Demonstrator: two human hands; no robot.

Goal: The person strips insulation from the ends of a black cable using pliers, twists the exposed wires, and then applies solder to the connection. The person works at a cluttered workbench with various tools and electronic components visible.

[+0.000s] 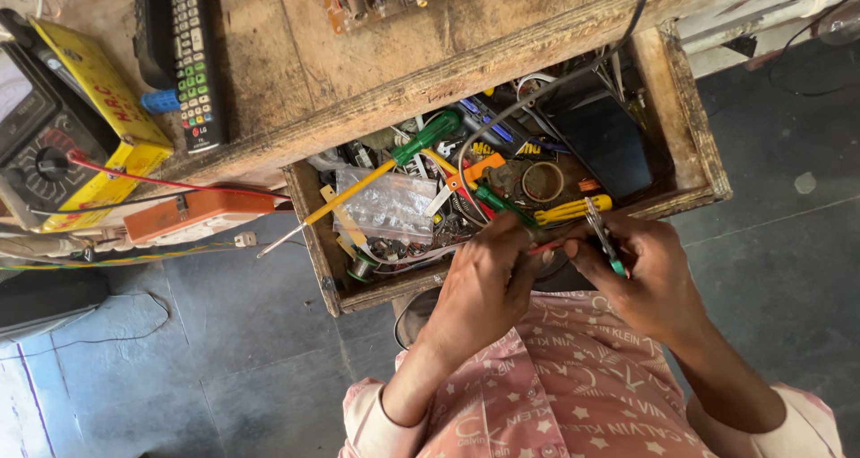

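The hands meet just in front of the open drawer: the left hand (pixel 488 274) is curled shut around a thin red wire (pixel 544 246), and the right hand (pixel 640 274) is closed on small green-handled pliers (pixel 605 239) whose metal tips rise toward the drawer's front edge. Both sit over the person's lap, pressed close together, so the wire and the tips lie right beside the left fingers; a slip of the pliers could nip a fingertip, and a hard squeeze might, I judge, cut the wire through rather than just grip it. The wooden drawer (pixel 694 145) is crammed: a green-handled screwdriver (pixel 394 164) with a long yellow shaft juts out past its left wall, a clear plastic bag (pixel 390 203) of small parts lies beside it, and a yellow tool handle (pixel 573 209) rests near the front. Anything dropped there would likely vanish among the clutter. On the tabletop (pixel 358 73) above lies a black remote control (pixel 193 55).
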